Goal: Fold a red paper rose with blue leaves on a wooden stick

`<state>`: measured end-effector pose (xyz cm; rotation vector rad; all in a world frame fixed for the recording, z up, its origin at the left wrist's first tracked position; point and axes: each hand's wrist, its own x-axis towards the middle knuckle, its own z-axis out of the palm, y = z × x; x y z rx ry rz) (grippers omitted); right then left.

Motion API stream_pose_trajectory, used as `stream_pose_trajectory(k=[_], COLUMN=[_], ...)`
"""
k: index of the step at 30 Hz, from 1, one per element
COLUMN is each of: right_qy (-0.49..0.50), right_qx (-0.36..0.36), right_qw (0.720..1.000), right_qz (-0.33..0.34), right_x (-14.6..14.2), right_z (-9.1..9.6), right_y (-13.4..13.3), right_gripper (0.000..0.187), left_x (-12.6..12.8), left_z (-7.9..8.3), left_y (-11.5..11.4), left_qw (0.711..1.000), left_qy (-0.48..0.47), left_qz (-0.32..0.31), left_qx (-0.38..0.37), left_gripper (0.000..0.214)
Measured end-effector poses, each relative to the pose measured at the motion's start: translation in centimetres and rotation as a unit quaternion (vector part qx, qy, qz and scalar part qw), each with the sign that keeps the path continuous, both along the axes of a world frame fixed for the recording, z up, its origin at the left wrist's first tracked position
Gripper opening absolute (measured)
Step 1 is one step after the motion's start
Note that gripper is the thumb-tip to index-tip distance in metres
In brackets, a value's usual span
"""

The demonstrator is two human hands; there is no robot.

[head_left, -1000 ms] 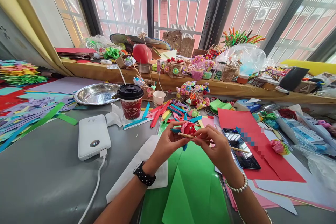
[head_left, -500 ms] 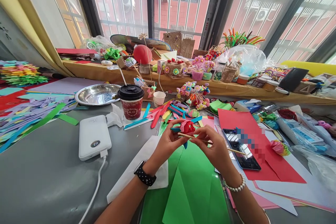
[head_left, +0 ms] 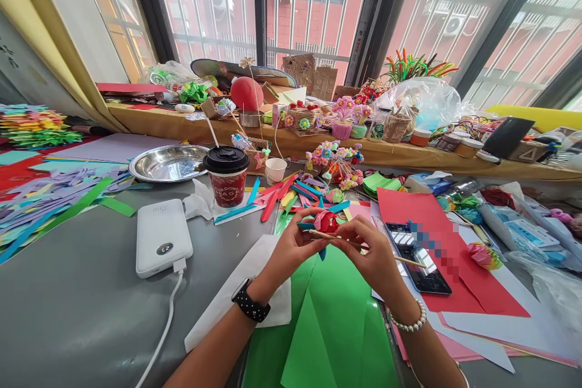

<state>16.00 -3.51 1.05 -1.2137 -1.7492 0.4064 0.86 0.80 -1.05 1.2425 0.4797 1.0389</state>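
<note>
Paper flower [head_left: 325, 220], red with blue strips sticking out at its sides, sits between both hands just above the green paper sheet [head_left: 331, 321] at the near middle of the bench [head_left: 82, 315]. The left hand [head_left: 291, 248] has its grip pinched on the flower from the left. The right hand [head_left: 375, 257] has its grip closed on a thin wooden stick [head_left: 404, 259], which runs from the flower out to the right over a black phone [head_left: 418, 260]. The phone lies on a red paper sheet [head_left: 459, 267]; part of its screen is blurred out.

Left of the hands lies a white power bank [head_left: 161, 236] with a white cable plugged into its near end; grey digits at its far end look like "35" followed by a mark too small to make out. Farther back stands a red paper cup [head_left: 226, 174] with a black lid; pale lettering runs around it, too faint to read surely. A steel dish [head_left: 167, 163] sits to the cup's left. Coloured paper strips [head_left: 291, 191] are scattered just beyond the flower.
</note>
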Motion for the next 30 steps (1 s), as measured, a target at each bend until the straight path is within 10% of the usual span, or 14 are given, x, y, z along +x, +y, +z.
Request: stream_pose_trajectory(k=[7, 12, 18, 30], right_qy=[-0.027, -0.118, -0.178, -0.169], right_qx=[0.036, 0.059, 0.081, 0.029], right_qw=[0.999, 0.99, 0.98, 0.985], right_qz=[-0.028, -0.04, -0.032, -0.02], right_x=[0.3, 0.5, 0.3, 0.1], right_z=[-0.1, -0.4, -0.6, -0.6], right_y=[0.2, 0.3, 0.5, 0.4], right_gripper=[0.007, 0.011, 0.014, 0.014], left_x=[-0.7, -1.2, -1.3, -1.3], left_z=[0.4, 0.6, 0.4, 0.2], left_y=[0.3, 0.6, 0.3, 0.6], left_qw=[0.98, 0.869, 0.783, 0.788], left_qy=[0.133, 0.248, 0.306, 0.336], left_qz=[0.092, 0.234, 0.29, 0.226], left_qx=[0.114, 0.357, 0.457, 0.464], left_gripper=[0.049, 0.025, 0.009, 0.013])
